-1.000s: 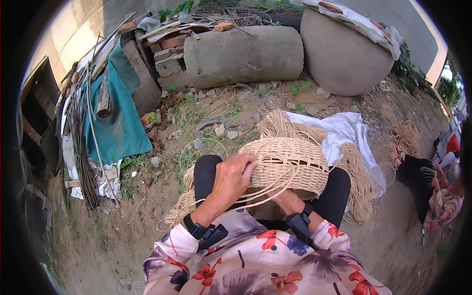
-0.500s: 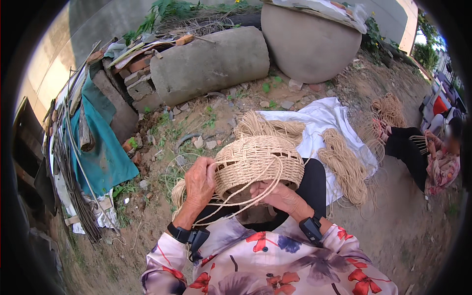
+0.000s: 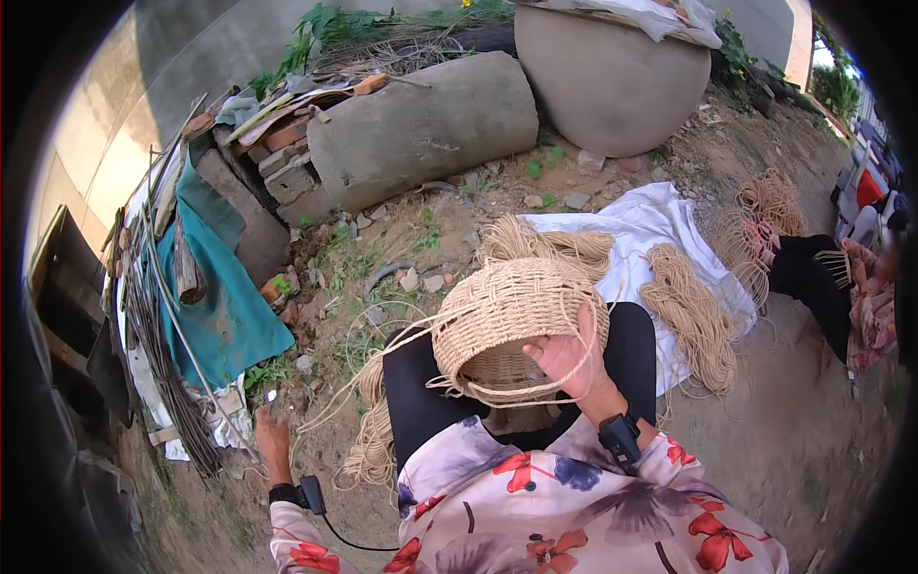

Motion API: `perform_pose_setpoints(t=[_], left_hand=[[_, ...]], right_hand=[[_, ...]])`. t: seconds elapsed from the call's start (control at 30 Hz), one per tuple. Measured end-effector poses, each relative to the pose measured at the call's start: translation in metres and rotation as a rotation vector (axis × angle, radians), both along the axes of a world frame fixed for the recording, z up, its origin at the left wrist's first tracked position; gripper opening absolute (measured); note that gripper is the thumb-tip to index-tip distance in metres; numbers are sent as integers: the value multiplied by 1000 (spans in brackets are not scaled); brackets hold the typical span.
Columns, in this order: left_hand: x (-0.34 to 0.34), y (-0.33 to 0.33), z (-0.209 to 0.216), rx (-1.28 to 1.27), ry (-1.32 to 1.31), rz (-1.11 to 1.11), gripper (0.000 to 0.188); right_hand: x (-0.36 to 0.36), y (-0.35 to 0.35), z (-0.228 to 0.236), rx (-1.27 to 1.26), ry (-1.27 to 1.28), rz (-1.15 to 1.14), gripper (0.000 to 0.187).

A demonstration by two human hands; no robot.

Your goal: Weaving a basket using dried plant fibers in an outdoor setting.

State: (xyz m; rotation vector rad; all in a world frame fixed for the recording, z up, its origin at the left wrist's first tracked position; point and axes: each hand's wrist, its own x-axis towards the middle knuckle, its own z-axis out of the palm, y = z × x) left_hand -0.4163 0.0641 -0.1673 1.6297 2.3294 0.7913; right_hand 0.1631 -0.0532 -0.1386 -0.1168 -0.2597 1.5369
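A round woven basket [image 3: 507, 301] of pale twisted cord rests tilted between my knees, its opening turned toward me. My right hand [image 3: 579, 359] grips the basket's right side at the rim, the thumb lying across the opening. A loop of loose cord hangs around the rim by that hand. Out to the left, low over the ground, my left hand [image 3: 273, 442] is closed, its fingers curled. Long strands of cord [image 3: 373, 359] stretch from the basket toward it and seem to end in its grip; the fingertips are small and partly hidden.
Cord bundles [image 3: 688, 320] lie on and beside a white sheet [image 3: 631, 230] to the right; another bundle [image 3: 373, 440] is by my left knee. Ahead stand a concrete cylinder [image 3: 430, 129] and a big clay vat [image 3: 612, 86]. Teal cloth [image 3: 215, 297] hangs left. A person [image 3: 861, 297] sits far right.
My left hand has moved from the basket's left side out to the lower left, drawing the strands along. My right hand has shifted up onto the basket's right rim.
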Motion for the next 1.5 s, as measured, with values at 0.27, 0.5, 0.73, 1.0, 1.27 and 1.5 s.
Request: perform_pose_setpoints(t=[0.27, 0.5, 0.73, 1.0, 1.27, 1.5], left_hand=[[322, -41, 111, 312, -65, -961, 49], [311, -22, 83, 289, -64, -1222, 19], [-36, 27, -19, 48, 656, -184, 16], [109, 10, -9, 16, -132, -466, 44], [326, -44, 94, -80, -350, -971, 30], [180, -19, 33, -143, -1104, -496, 30]], right_hand=[[-2, -22, 0, -13, 25, -4, 67], [2, -22, -2, -24, -73, -23, 66], [7, -21, -7, -2, -15, -34, 68], [5, -17, -6, -39, -57, 14, 69], [6, -18, -4, 50, -6, 4, 67], [5, -20, -13, 5, 6, 1, 65]])
